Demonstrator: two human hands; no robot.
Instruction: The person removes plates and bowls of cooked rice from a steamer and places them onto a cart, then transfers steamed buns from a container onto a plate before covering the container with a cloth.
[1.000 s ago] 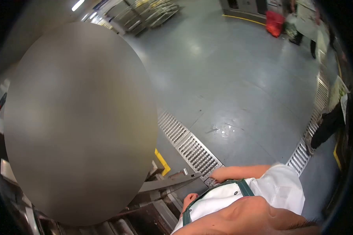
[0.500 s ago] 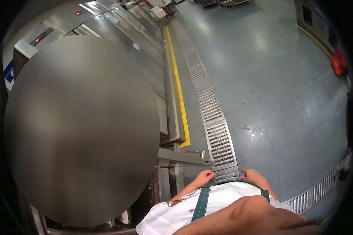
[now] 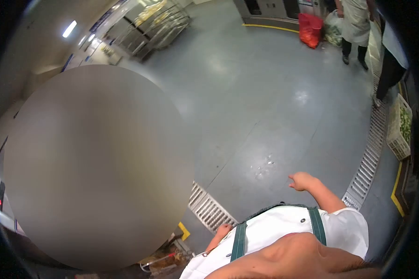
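Note:
My right hand (image 3: 302,181) is held out over the grey floor, in front of the white top (image 3: 275,222) with green straps that I wear. Its thumb and a finger stand apart, and nothing is in it. Low beside my body, close to the metal drain grate (image 3: 213,211), is my left hand (image 3: 224,229). Its fingers are mostly hidden, and I cannot see anything held there. A large blurred oval covers the left part of the view and hides what lies behind it.
Two people, one in a pale apron (image 3: 356,23), stand at the far right. Near them are a red bag (image 3: 310,30) and a clear bag (image 3: 333,29). A white crate (image 3: 397,135) of greens is beside the right-hand drain (image 3: 368,165). A metal rack (image 3: 158,28) stands far left.
The view has swung right, bringing the people, crate and rack into sight. My hands have moved apart: the right is farther forward, the left is back against my side.

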